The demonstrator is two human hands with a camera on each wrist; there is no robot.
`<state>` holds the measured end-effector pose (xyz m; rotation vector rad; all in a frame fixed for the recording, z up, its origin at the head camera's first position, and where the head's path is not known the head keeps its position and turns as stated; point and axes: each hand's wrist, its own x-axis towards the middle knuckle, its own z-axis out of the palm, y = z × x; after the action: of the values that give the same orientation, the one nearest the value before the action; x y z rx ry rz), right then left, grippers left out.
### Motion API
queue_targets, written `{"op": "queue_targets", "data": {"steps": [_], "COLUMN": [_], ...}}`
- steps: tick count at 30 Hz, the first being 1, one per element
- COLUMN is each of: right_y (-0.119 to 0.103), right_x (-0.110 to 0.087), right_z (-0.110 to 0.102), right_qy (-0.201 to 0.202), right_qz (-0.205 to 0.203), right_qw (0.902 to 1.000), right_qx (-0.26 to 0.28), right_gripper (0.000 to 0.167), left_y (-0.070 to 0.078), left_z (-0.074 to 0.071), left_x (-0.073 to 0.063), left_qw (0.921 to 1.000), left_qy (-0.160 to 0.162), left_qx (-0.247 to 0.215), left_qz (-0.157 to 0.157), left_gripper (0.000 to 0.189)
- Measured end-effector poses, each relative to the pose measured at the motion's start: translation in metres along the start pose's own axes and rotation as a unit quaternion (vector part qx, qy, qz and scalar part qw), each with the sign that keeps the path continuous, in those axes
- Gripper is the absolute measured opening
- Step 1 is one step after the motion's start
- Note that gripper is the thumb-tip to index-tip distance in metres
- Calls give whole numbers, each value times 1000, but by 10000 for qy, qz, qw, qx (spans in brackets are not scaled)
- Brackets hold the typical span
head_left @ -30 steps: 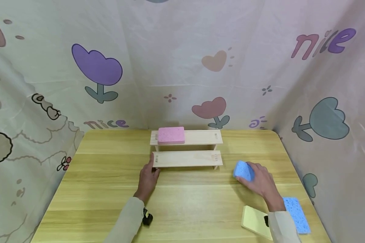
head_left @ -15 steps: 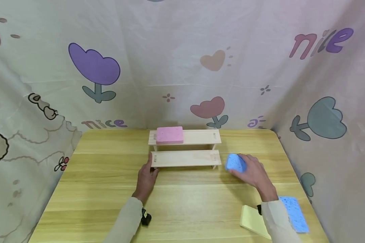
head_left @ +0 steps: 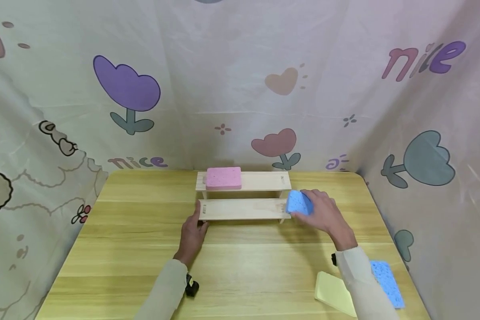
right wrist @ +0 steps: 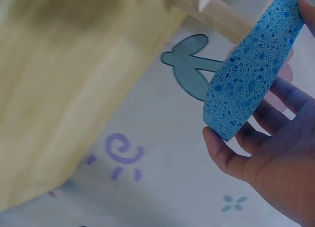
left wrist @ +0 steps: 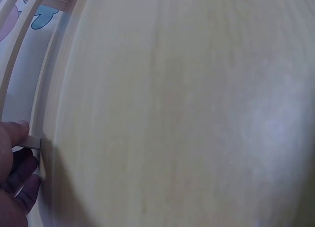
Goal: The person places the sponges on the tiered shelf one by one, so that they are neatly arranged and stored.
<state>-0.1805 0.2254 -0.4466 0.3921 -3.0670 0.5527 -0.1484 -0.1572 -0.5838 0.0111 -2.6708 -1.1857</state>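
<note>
A small two-tier wooden shelf point(head_left: 244, 209) stands at the back of the table. My left hand point(head_left: 192, 234) grips the left end of its lower tier; in the left wrist view the thumb and fingers point(left wrist: 27, 190) close round a thin wooden piece. A blue sponge point(head_left: 299, 202) is held between the thumb and fingers of my right hand point(head_left: 325, 214), at the lower tier's right end. The right wrist view shows the sponge's porous side point(right wrist: 253, 67). Whether it touches the board is unclear. On the upper tier's left part lies a pink sponge point(head_left: 224, 178).
A pale yellow sponge point(head_left: 334, 293) lies at the front right of the wooden table point(head_left: 124, 249). Beside it is another blue sponge point(head_left: 387, 283), partly hidden by my right sleeve point(head_left: 364, 282). A patterned curtain point(head_left: 208, 80) hangs behind and at both sides.
My right hand has carried the blue sponge left and farther back, from the table's right side to the shelf's right end. The left hand has kept its grip on the shelf.
</note>
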Motion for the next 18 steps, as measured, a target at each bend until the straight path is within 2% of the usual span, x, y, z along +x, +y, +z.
{"op": "queue_targets", "data": {"steps": [3, 9, 13, 18], "right_y": [-5, -16, -22, -28], "right_x": [9, 26, 37, 48], "right_z": [-8, -22, -26, -29], "right_qy": [78, 75, 17, -102], "right_qz": [-171, -266, -348, -326], "right_qw": [9997, 9995, 9994, 9991], "right_qx": [-127, -124, -52, 266], "right_gripper": [78, 80, 80, 82], "left_y": [2, 4, 5, 6], "left_z": [0, -2, -3, -2], "left_x": [1, 2, 1, 0], "left_qw": [10000, 9999, 9998, 9999], "left_qy": [24, -98, -129, -100], "left_qx": [-5, -23, -39, 21], "left_qz": [7, -74, -156, -99], "left_gripper": [81, 80, 80, 80]}}
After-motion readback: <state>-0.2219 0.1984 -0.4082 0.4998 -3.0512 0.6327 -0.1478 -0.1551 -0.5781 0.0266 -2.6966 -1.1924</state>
